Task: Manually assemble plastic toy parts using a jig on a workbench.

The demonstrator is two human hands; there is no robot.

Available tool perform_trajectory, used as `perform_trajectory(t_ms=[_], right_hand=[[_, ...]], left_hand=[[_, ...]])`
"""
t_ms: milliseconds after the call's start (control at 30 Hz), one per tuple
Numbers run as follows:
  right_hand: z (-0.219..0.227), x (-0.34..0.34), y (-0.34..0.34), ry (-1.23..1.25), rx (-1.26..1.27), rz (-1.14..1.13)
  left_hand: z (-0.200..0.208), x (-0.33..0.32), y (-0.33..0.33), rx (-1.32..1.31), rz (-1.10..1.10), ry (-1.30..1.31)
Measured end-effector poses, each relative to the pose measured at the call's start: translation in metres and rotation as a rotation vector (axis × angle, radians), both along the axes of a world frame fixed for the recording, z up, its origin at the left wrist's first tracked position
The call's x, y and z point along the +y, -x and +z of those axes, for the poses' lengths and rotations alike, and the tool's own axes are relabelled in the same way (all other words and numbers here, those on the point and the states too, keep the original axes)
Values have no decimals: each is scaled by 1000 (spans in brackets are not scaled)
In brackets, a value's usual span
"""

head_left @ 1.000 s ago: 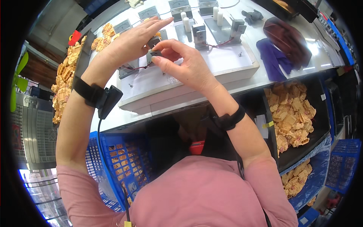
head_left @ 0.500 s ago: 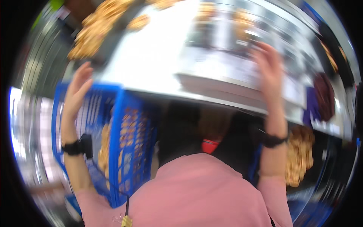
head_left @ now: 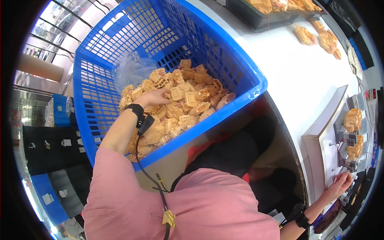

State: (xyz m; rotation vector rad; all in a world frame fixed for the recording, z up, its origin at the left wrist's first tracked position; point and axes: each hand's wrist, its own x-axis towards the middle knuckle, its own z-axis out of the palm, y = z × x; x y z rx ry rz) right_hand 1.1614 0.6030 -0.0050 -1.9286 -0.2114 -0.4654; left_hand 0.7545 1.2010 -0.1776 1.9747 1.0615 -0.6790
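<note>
My left hand [head_left: 157, 97] reaches down into a blue plastic basket [head_left: 245, 86], its fingers apart on a heap of tan molded plastic parts [head_left: 176, 112]. No part is clearly gripped in it. Far to the right, my right hand [head_left: 340, 183] is beside a bench fixture [head_left: 326, 150], fingers loosely bent with nothing visible in them. Two tan parts [head_left: 353, 120] sit upright on that fixture, just beyond the right fingertips. Both wrists wear black bands.
Crumpled clear plastic film [head_left: 134, 70] lies in the basket beside the heap. The white worktable [head_left: 276, 60] bears a black tray [head_left: 260, 20] of tan parts, with loose parts [head_left: 316, 38] near it. Black and blue bins [head_left: 48, 196] stand at the left.
The view has swung left toward the basket. My left hand has gone from above the basket's rim down onto the parts inside. My right hand remains near the fixture.
</note>
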Motion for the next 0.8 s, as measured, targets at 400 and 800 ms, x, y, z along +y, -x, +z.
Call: perform_trajectory(t_ms=[400,800], right_hand=[[1,3,4,130,-71,-41],[-3,-24,8,-45,-235,34]], left_hand=[[10,-35,-88,-148,361,238],[216,-55,-95,-1193,516,791]])
